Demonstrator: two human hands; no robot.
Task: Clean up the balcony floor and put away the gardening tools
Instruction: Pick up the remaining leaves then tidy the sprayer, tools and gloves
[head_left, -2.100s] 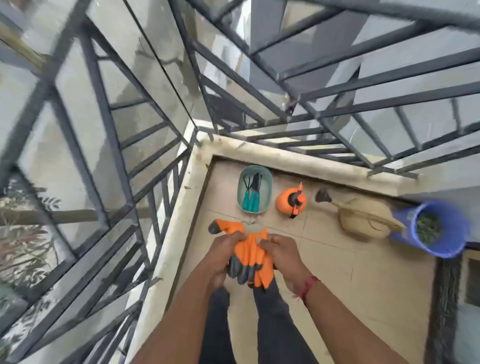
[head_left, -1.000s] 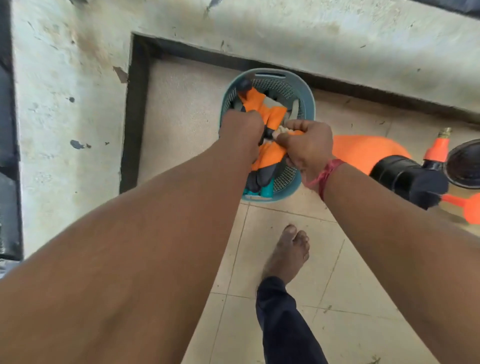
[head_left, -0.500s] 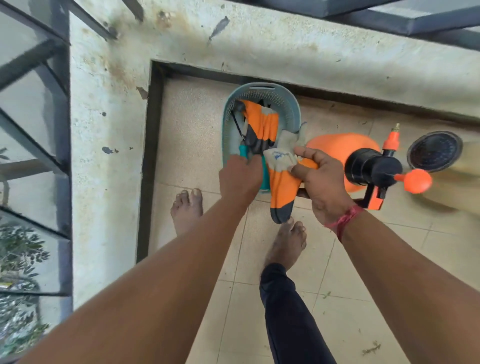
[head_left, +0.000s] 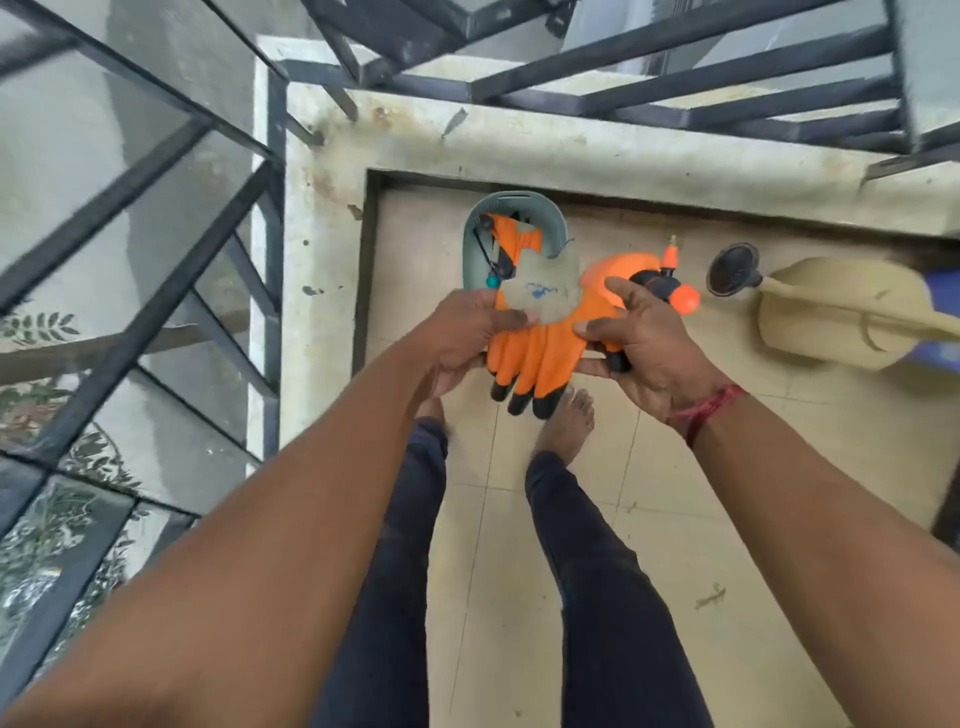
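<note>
Dark trousers (head_left: 597, 571), bare feet (head_left: 566, 421), red thread (head_left: 704, 408) on right wrist.

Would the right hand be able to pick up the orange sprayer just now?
Probably not yet: the right hand is busy gripping the glove. The sprayer stands on the floor beyond it, unblocked.

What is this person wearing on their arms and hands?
Nothing on the hands themselves: the left hand and the right hand are bare. Both forearms are uncovered, and no sleeves show in the view. The only thing worn is a red thread band round the right wrist.
</note>
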